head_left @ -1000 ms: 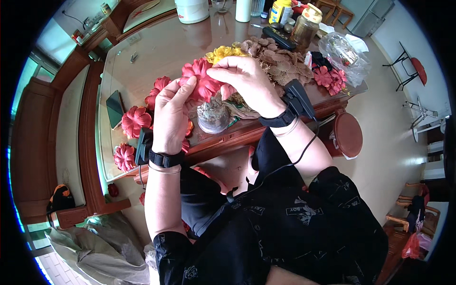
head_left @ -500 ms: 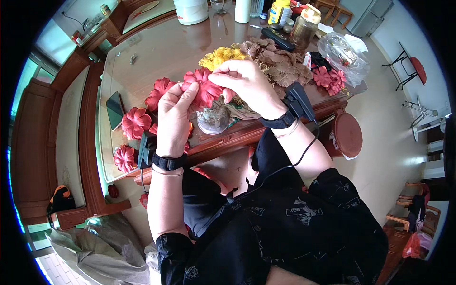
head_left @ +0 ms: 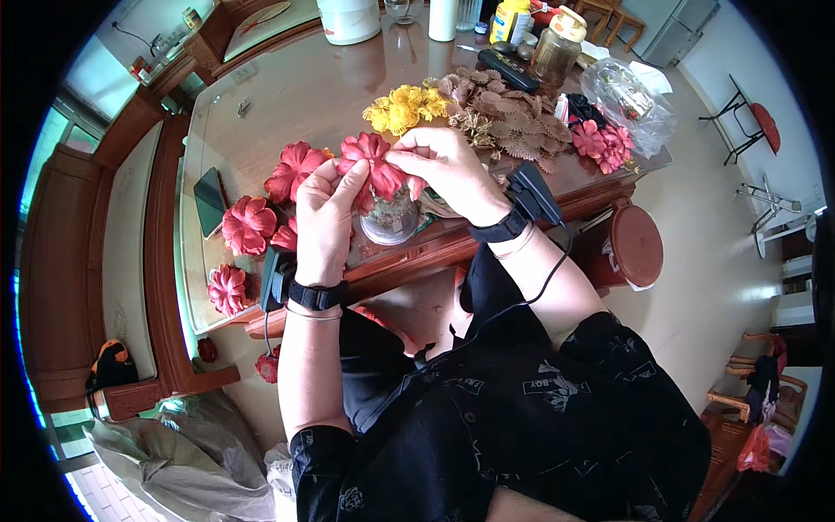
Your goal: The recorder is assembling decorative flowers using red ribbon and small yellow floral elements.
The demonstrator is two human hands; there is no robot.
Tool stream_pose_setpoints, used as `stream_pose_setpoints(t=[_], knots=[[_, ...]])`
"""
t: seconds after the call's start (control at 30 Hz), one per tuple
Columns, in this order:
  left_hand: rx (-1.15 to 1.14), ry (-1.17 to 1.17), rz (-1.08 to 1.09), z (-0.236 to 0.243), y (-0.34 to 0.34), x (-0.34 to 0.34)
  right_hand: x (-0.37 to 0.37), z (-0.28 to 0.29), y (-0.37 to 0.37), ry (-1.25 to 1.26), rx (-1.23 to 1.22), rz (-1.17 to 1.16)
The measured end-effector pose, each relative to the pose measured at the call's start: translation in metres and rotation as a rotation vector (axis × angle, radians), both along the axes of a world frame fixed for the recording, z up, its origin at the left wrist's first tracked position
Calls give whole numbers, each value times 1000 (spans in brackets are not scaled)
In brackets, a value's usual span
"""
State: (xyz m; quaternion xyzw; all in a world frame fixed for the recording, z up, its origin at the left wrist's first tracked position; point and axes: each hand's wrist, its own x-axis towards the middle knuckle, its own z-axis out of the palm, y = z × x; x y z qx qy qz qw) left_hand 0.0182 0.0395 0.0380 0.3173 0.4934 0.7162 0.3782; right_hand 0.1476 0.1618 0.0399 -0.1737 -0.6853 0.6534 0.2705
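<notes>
A red artificial flower (head_left: 376, 165) is held over a small round glass vase (head_left: 391, 222) at the table's near edge. My left hand (head_left: 326, 217) grips the flower from the left, fingers on its petals. My right hand (head_left: 448, 170) pinches the same flower from the right, above the vase. Both wrists carry black straps with small devices. More red flowers (head_left: 248, 224) lie to the left of my left hand, touching the glass-topped wooden table (head_left: 296, 96).
Yellow flowers (head_left: 402, 106), brown dried foliage (head_left: 513, 122) and pink flowers (head_left: 602, 143) lie beyond my hands. A dark phone (head_left: 210, 198) rests at left. Jars, a white container (head_left: 348, 19) and a clear plastic bag (head_left: 628, 94) stand at the far edge. A brown stool (head_left: 635, 245) sits right.
Both hands have stayed together on the red flower, shifting it slightly over the vase; the fingers have turned the petals a little.
</notes>
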Motion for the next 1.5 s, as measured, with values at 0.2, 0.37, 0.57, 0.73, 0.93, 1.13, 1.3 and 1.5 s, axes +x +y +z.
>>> stream_pose_setpoints(t=[0.2, 0.37, 0.57, 0.73, 0.93, 1.13, 1.3, 1.5], knots=[[8, -46, -40, -2, 2, -3, 0, -3, 2, 25, -26, 2], [-3, -31, -14, -1, 1, -3, 0, 6, 2, 6, -7, 16], [-5, -7, -16, 4, 2, 1, -4, 15, 4, -43, 32, -21], [18, -62, -32, -2, 4, -2, -6, 8, -3, -4, 2, -41], [18, -68, -48, -5, 2, -4, -8, 7, -4, -5, 17, -50], [0, -109, -79, 1, 2, -5, -8, 14, 0, -26, 290, -131], [21, -105, -34, -3, 3, -3, -14, 9, 1, 46, 396, -162], [-30, -42, 52, -4, 2, 1, -10, 4, -6, -16, 195, -86]])
